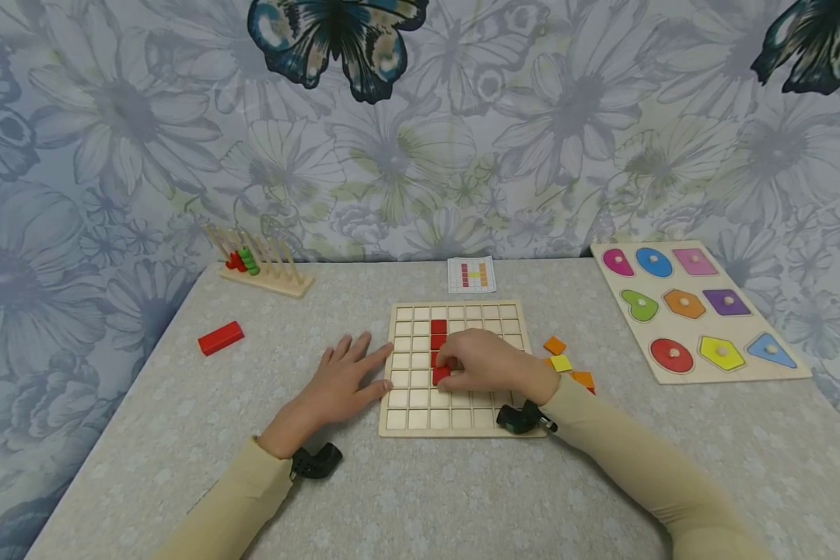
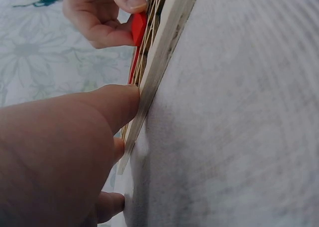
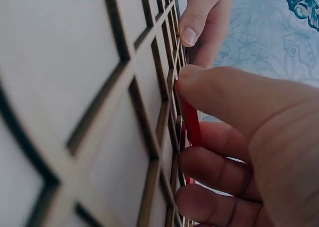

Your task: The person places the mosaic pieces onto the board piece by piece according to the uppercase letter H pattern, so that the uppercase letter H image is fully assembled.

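Note:
A wooden grid board (image 1: 409,420) lies on the table in the head view. Red square tiles (image 1: 439,327) run down one of its columns. My right hand (image 1: 486,362) pinches another red square tile (image 3: 189,114) between thumb and fingers, at the lower end of that column; in the right wrist view the tile stands tilted against the grid. My left hand (image 1: 343,381) has its fingers spread, with thumb and index fingertips at the board's left edge. The left wrist view shows the left thumb (image 2: 122,105) against the board's side.
Loose orange and yellow tiles (image 1: 561,363) lie right of the board, partly behind my right wrist. A pattern card (image 1: 471,275) lies behind the board. At left are a red block (image 1: 220,338) and a peg stand (image 1: 273,281); at right, a shape puzzle (image 1: 679,334).

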A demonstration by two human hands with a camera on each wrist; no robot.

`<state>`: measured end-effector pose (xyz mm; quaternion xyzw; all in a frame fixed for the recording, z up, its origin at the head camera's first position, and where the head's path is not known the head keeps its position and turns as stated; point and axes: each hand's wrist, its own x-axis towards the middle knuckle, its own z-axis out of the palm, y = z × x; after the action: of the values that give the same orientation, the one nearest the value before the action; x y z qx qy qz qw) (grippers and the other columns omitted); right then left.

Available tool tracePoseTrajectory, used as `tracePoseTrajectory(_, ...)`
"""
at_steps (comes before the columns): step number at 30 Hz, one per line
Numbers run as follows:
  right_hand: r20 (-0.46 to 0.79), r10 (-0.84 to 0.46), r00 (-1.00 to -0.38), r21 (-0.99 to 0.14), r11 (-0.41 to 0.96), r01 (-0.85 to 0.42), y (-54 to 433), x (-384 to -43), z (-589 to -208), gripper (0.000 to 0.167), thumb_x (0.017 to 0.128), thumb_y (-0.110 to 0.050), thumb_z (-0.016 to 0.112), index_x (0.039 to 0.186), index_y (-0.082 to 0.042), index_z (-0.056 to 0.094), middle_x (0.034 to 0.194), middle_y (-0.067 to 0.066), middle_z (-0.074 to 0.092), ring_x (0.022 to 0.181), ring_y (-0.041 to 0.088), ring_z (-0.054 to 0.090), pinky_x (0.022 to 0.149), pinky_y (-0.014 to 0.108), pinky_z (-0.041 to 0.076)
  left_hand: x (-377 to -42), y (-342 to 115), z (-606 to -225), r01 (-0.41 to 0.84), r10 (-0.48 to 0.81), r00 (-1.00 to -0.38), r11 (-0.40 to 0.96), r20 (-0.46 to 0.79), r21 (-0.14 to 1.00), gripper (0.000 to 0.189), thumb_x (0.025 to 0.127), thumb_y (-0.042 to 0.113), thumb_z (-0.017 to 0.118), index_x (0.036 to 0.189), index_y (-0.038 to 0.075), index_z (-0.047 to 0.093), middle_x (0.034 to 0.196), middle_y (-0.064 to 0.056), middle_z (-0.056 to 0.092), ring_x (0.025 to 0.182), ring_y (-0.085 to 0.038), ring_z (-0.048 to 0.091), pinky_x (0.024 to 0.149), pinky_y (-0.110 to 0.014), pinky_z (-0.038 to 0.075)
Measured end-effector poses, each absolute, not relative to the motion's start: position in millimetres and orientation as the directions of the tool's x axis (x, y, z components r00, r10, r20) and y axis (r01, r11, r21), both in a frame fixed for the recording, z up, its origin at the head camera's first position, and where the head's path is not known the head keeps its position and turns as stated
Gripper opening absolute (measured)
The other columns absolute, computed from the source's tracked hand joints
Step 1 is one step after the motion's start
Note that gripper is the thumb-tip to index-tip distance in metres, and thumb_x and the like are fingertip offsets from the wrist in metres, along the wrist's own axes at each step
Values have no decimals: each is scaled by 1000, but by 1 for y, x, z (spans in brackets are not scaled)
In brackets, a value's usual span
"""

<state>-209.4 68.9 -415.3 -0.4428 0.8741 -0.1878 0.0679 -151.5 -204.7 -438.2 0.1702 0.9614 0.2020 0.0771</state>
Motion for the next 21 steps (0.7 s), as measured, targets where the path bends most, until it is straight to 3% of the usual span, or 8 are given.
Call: tracePoseTrajectory(21, 48, -807, -589, -395, 526, -753, 67, -211, -416, 17, 86, -26, 81, 93, -11, 77, 78, -4, 62, 70, 7, 50, 67, 21, 44, -152, -205, -437, 292, 356, -931, 863, -85, 413, 62, 103, 40, 58, 158, 16, 41, 165, -30, 25, 152, -59, 15, 115, -79, 14)
